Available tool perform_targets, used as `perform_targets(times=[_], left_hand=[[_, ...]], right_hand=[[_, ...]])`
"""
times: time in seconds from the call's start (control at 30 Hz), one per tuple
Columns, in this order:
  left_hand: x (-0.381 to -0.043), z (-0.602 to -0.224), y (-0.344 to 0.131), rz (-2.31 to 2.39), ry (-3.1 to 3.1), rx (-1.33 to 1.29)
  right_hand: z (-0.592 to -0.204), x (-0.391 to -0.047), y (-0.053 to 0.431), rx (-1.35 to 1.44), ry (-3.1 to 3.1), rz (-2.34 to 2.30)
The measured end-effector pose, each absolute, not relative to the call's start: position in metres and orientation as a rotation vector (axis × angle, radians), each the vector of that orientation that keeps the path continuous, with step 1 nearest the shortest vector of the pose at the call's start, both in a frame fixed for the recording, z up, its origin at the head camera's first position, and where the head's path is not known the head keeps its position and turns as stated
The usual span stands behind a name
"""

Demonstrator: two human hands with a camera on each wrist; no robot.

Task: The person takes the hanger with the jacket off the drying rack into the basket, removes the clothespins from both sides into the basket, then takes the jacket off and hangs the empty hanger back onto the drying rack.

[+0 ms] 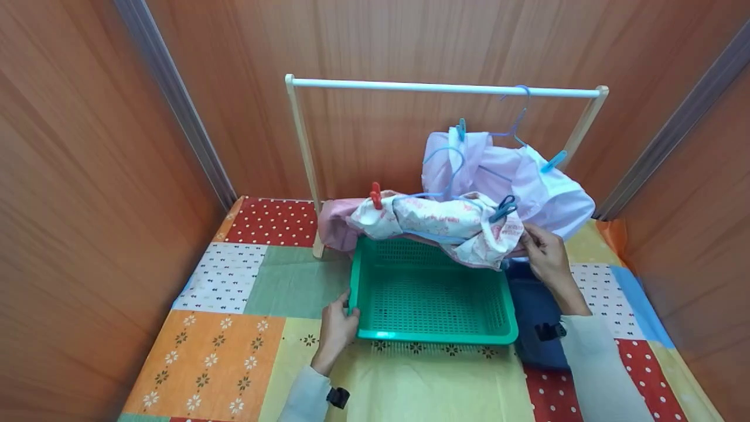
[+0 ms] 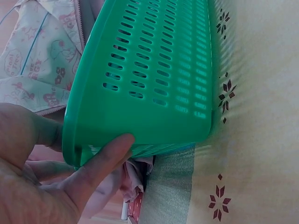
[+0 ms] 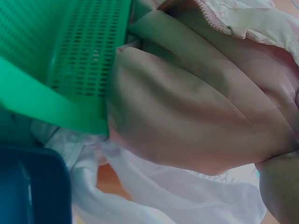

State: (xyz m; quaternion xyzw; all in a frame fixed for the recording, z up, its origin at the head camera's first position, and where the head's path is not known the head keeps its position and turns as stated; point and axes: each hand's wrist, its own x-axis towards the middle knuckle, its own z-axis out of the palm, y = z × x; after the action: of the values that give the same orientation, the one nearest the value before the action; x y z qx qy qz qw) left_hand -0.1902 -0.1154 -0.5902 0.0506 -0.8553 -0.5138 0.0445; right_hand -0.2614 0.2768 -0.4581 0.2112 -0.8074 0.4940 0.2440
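Note:
At the front left corner of a green plastic basket (image 1: 433,339), my left hand (image 1: 337,328) grips the rim. In the left wrist view, the thumb (image 2: 110,156) lies along the basket's outside. My right hand (image 1: 548,255) pinches the right end of a pink jacket (image 1: 337,225) with a white printed lining. The jacket is on a blue hanger (image 1: 454,170) whose hook stands apart from the bar. A red clothespin (image 1: 375,196) and a dark blue clothespin (image 1: 504,208) sit on it. The jacket covers the basket's back edge.
Behind stands a small rack with a white bar (image 1: 398,86). A lilac garment (image 1: 498,155) hangs from it on a purple hanger (image 1: 518,120), with blue clothespins. A dark blue bin (image 1: 536,331) stands right of the basket. Wooden panels surround the patchwork cloth (image 1: 222,351).

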Motion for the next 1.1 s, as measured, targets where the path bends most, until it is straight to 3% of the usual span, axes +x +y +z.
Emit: perform_targets(times=[0.7, 1.1], left_hand=[[-0.192, -0.589, -0.118, -1.589, -2.654, 0.179], [-0.196, -0.586, -0.117, -1.577, -2.624, 0.190]], right_hand=[[-0.513, -0.241, 0.285, 0.664, -2.226, 1.361], [-0.524, -0.235, 0.283, 0.567, -2.290, 1.360]])
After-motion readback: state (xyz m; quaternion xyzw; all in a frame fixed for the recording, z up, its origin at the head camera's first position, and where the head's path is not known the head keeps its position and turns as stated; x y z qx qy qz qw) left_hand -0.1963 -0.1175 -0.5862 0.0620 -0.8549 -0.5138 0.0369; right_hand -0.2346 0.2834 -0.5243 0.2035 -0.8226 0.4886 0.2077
